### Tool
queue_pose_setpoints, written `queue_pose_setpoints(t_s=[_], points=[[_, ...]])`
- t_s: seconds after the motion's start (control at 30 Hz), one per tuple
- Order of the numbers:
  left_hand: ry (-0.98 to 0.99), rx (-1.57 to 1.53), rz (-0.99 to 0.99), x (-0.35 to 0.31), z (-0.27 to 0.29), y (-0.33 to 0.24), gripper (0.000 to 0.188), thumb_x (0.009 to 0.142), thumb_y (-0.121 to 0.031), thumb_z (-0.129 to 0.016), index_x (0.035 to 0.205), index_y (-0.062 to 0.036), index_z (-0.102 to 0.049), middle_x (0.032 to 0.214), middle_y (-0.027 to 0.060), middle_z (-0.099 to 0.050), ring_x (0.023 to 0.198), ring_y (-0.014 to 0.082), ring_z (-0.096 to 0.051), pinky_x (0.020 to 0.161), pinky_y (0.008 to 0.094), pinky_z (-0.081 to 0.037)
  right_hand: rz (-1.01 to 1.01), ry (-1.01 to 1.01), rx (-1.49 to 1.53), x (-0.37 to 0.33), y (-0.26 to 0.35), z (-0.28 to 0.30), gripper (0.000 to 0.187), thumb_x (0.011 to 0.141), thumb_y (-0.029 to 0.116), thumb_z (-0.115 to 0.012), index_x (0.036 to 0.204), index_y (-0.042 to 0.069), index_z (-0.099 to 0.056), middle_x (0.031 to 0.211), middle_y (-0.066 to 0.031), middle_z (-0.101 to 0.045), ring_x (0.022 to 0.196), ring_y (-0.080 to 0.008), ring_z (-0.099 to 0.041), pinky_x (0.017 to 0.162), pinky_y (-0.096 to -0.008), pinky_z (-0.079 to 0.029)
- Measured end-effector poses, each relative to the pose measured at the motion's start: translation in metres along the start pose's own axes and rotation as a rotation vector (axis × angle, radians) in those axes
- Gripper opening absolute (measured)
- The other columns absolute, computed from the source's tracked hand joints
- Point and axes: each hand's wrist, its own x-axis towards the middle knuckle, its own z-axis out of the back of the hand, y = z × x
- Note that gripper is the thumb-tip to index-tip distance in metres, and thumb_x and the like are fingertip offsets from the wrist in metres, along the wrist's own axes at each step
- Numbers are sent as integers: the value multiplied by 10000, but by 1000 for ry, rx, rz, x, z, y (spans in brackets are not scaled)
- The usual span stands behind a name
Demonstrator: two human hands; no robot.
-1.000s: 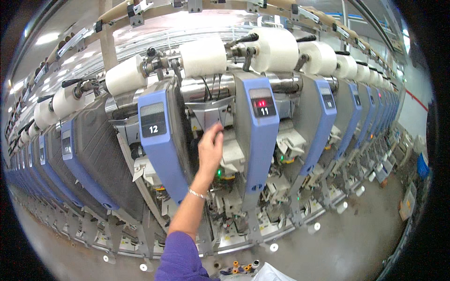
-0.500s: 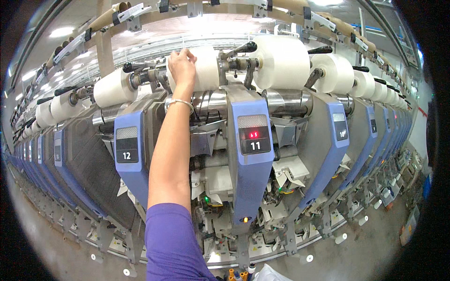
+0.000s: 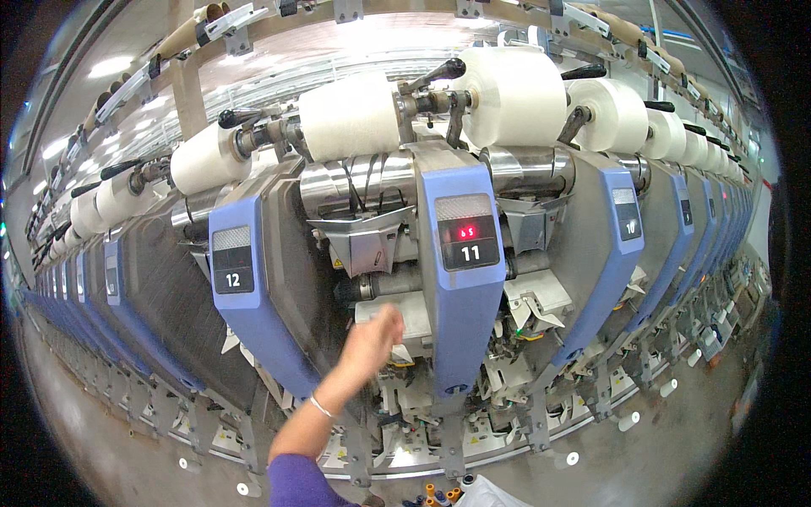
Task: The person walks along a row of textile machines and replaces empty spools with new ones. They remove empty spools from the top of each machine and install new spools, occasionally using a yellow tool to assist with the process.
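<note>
My left hand [image 3: 376, 340], with a thin bangle on its wrist, is in front of the middle winding unit, close to a white cover plate [image 3: 414, 313]. Its fingers are curled closed and somewhat blurred; whatever they may hold cannot be made out. Above it, a white yarn package [image 3: 349, 117] rests on a shiny grooved metal drum [image 3: 359, 182]. Between drum and hand sit a grey metal guard [image 3: 372, 243] and a dark horizontal roller [image 3: 393, 281]. To the hand's right stands the unit's blue front panel [image 3: 463, 338] with a red lit display. My right hand is out of view.
Similar winding units with yarn packages [image 3: 515, 97] curve away on both sides. Black-knobbed handles [image 3: 443, 72] stick out beside the packages. At the lower edge are several small coloured bobbins [image 3: 435, 494] and white cloth-like material [image 3: 494, 493]. White tube ends [image 3: 573, 459] show low down.
My left hand has come down from the yarn package to the white plate below the roller. The package is now fully exposed. An orange light low on the blue panel no longer shows.
</note>
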Motion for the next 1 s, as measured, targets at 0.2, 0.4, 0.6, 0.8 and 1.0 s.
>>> queue_pose_setpoints(t_s=[0.2, 0.4, 0.6, 0.8, 1.0], points=[[-313, -101, -97, 18, 7, -2, 77, 886, -40, -606, 955, -58, -575, 763, 112, -664, 710, 273, -683, 640, 377, -528, -36, 0, 6, -8, 10, -9, 287, 835, 200, -666, 966, -53, -632, 910, -210, -663, 799, -315, -662, 694, -436, -553], [-996, 265, -460, 199, 95, -48, 471, 851, -92, -681, 1292, -21, -532, 1031, 149, -553, 964, 318, -535, 843, 427, -448, -50, 10, 4, -11, 12, -14, 266, 836, 171, -660, 967, -59, -629, 910, -209, -664, 793, -315, -665, 692, -433, -560], [-1167, 267, -356, 277, 91, -43, 201, 752, -64, -747, 883, -16, -601, 949, 129, -537, 961, 288, -527, 820, 417, -457, -48, 24, 24, -10, 11, -13, 247, 838, 142, -654, 968, -65, -625, 909, -208, -665, 788, -314, -667, 690, -431, -566], [-244, -560, -124, 235, 113, -62, 219, 955, -244, -605, 923, -39, -534, 789, 55, -577, 743, 197, -618, 720, 347, -544, -33, 43, 57, -13, 3, -12, 228, 839, 114, -647, 969, -71, -622, 909, -207, -666, 783, -314, -670, 688, -428, -573], [162, -294, -119, 104, 89, -75, 107, 963, -110, -555, 906, -34, -508, 604, 34, -568, 545, 98, -524, 535, 281, -442, -36, 62, 105, -18, -9, -4, 209, 840, 85, -641, 970, -77, -619, 908, -206, -667, 778, -313, -672, 686, -425, -580]])
